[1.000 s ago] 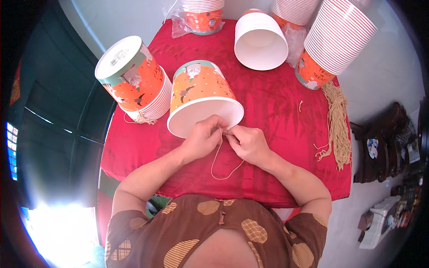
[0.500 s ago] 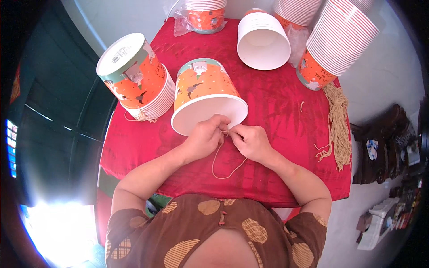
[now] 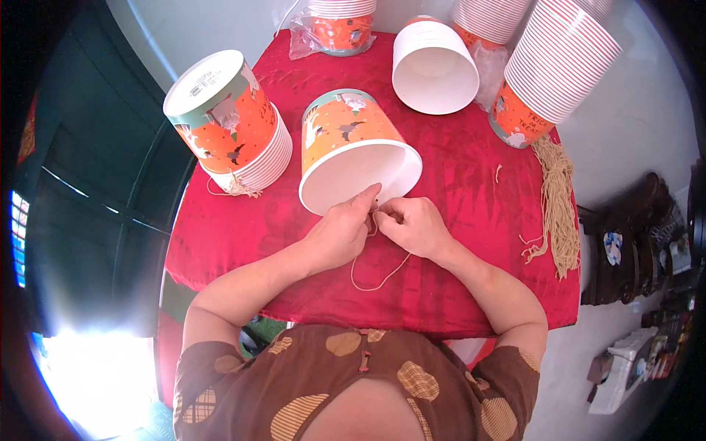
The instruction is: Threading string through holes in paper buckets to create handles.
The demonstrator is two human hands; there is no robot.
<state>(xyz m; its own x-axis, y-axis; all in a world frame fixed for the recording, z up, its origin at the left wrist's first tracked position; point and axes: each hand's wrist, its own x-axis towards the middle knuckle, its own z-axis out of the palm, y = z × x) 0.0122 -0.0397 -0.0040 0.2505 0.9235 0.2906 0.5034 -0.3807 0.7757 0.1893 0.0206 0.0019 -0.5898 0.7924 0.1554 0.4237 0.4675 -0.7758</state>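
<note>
An orange paper bucket (image 3: 357,130) lies tipped on its side, its white open mouth toward me. My left hand (image 3: 340,231) is closed at the lower rim, the index finger stretched onto the inside wall and a tan string (image 3: 373,289) pinched beneath. Close beside it, my right hand (image 3: 415,226) pinches the same string against the rim. A slack loop of string hangs below both hands over the red cloth. The fingers partly hide where the string meets the bucket.
A stack of upside-down buckets (image 3: 228,117) stands left, with string by its rim. Behind are a tipped white bucket (image 3: 435,70) and a bagged stack (image 3: 342,29). At right a tall stack (image 3: 562,62) leans above a tan string bundle (image 3: 557,209). Red cloth (image 3: 471,287) covers the table.
The bucket has shifted to the right and slightly away from me. My left index finger has straightened onto its inner wall, and my right hand has moved slightly right.
</note>
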